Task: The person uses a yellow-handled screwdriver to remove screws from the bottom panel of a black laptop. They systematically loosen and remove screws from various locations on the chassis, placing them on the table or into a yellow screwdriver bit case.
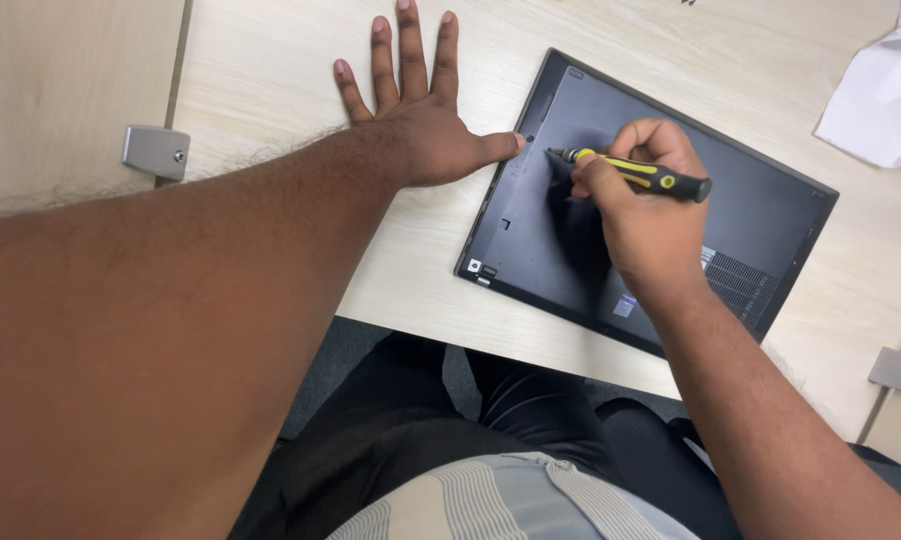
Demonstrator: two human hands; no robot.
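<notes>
A dark grey laptop (570, 250) lies closed and upside down on the pale wooden desk (270, 70), its flat bottom panel facing up and its body turned at an angle to the desk's front edge. A vent grille shows near its right corner, and a small label sits near its front edge. A screwdriver (635, 172) with a black-and-yellow handle lies nearly level above the panel, its metal tip pointing left toward the laptop's upper left edge.
</notes>
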